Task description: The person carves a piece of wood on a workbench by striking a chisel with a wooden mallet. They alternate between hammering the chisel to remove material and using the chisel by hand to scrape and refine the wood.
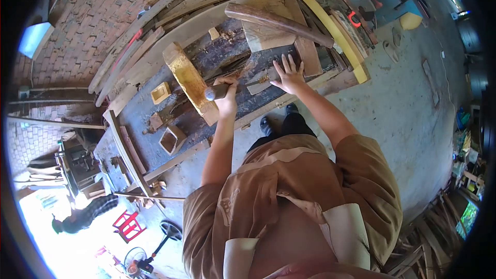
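Note:
My left hand [227, 98] is closed round a short dark tool with a rounded grey end [217, 92]; the rest of it is hidden by my fingers. Just beside that hand lies a thick yellowish wood block [187, 77], slanting across the dark workbench [199, 126]. My right hand [289, 76] is open, its fingers spread over the bench near a flat piece of wood [308, 57]. A thin strip [254, 88] lies between my hands. Left of the block are two hollow wooden boxes, a small one [160, 93] and a larger one [172, 140].
A long brown beam [279, 23] lies over boards beyond my right hand. A yellow plank [333, 33] runs along the bench's right end. A red stool [128, 226] and a fan [137, 262] stand at lower left, near what looks like another person [88, 214].

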`<act>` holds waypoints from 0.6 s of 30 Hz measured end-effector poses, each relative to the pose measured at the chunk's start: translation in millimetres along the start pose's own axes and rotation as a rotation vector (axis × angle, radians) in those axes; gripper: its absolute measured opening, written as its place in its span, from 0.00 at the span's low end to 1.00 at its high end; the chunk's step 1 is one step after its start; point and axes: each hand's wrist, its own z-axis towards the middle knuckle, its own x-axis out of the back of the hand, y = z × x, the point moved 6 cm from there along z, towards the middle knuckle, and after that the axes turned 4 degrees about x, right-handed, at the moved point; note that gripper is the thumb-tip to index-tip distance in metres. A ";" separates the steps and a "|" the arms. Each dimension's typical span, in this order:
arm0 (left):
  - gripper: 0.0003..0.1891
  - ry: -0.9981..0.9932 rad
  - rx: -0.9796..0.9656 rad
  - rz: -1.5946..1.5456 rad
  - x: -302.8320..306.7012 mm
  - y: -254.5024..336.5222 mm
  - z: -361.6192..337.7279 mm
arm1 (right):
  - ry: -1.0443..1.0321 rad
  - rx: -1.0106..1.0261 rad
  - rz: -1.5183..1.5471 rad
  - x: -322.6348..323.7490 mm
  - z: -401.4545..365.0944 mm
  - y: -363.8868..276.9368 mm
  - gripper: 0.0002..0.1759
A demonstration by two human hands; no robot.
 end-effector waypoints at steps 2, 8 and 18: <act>0.06 -0.033 -0.008 -0.044 5.8 -2.3 1.8 | 0.015 -0.011 0.036 -4.1 1.4 0.6 0.43; 0.07 -0.033 0.072 -0.105 24.5 -4.0 1.1 | -0.071 -0.029 0.055 -0.8 2.8 0.0 0.44; 0.09 -0.104 0.292 -0.402 65.8 -42.3 4.9 | -0.088 -0.028 0.073 -2.3 4.4 -0.2 0.44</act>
